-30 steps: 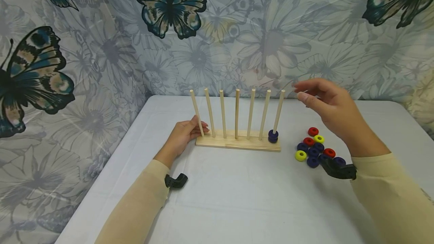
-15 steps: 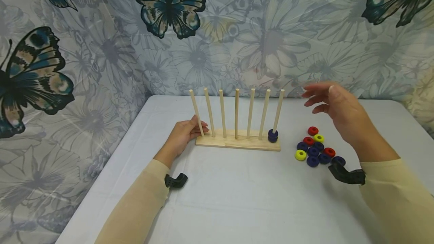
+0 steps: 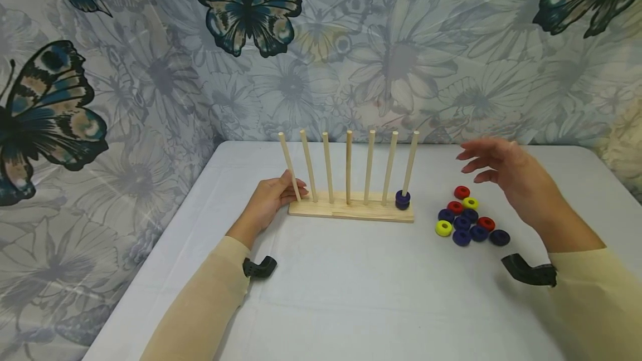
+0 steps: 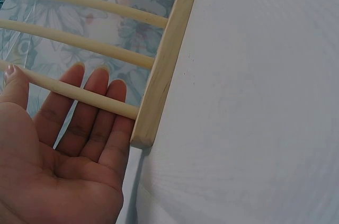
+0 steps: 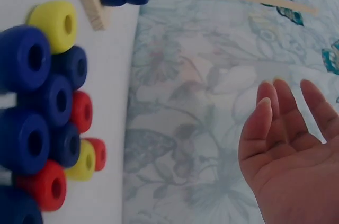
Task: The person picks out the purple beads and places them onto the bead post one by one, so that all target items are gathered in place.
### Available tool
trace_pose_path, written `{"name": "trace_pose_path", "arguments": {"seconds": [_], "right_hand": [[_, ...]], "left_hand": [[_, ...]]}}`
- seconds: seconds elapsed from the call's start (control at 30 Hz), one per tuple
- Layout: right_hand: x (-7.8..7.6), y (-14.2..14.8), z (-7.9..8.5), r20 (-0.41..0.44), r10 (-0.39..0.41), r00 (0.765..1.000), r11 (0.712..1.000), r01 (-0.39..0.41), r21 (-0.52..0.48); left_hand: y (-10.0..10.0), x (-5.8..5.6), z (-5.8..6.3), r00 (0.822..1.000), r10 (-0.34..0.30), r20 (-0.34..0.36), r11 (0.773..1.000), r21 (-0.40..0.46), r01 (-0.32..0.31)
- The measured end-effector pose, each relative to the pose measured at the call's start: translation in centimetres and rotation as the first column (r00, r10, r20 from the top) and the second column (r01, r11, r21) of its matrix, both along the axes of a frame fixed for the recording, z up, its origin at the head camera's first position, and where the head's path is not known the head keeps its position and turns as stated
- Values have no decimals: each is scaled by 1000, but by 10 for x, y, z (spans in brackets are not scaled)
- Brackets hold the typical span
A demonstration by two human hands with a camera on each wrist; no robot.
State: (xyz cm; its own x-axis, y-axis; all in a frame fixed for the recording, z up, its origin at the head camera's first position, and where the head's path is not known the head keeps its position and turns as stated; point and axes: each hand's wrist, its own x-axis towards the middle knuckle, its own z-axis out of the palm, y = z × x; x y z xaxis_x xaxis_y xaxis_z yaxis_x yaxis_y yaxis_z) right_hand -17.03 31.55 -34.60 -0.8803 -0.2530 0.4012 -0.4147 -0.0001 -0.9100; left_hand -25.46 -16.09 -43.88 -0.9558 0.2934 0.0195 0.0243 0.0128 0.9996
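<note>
A wooden rack with several upright pegs stands on the table. Two dark blue rings are stacked at the foot of its rightmost peg. My left hand is at the rack's left end. In the left wrist view its fairly straight fingers lie behind the end peg, with the thumb tip at that peg. My right hand hovers behind and right of a cluster of loose rings, fingers loosely bent, palm bare in the right wrist view.
The loose rings, blue, red and yellow, lie close together right of the rack on the white-covered table. A butterfly-and-flower patterned cloth hangs behind and at the left. Black curved pieces stick out at both wrists.
My right hand has drawn away from the rightmost peg, to the right and slightly down, and turned. The left hand and rack stay put. The ring cluster is now fully uncovered.
</note>
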Motion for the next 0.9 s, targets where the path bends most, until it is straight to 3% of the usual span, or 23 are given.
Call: {"name": "trace_pose_path", "arguments": {"seconds": [0.13, 0.43, 0.7, 0.8, 0.9], "right_hand": [[4, 12, -7, 26, 7, 1000, 1000, -7, 3], [10, 38, -25, -14, 27, 1000, 999, -27, -38], [21, 59, -41, 14, 0, 1000, 996, -1, 88], [26, 63, -46, 19, -60, 998, 985, 56, 166], [30, 66, -53, 16, -140, 990, 954, 131, 269]], "left_hand": [[0, -1, -1, 1000, -3, 1, 1000, -7, 3], [-1, -1, -2, 1000, 3, 1, 1000, 2, -3], [0, -2, -3, 1000, 8, -9, 1000, 1, -8], [-1, -2, -4, 1000, 10, -7, 1000, -5, -10], [-1, -1, -3, 1000, 10, -7, 1000, -3, -10]]}}
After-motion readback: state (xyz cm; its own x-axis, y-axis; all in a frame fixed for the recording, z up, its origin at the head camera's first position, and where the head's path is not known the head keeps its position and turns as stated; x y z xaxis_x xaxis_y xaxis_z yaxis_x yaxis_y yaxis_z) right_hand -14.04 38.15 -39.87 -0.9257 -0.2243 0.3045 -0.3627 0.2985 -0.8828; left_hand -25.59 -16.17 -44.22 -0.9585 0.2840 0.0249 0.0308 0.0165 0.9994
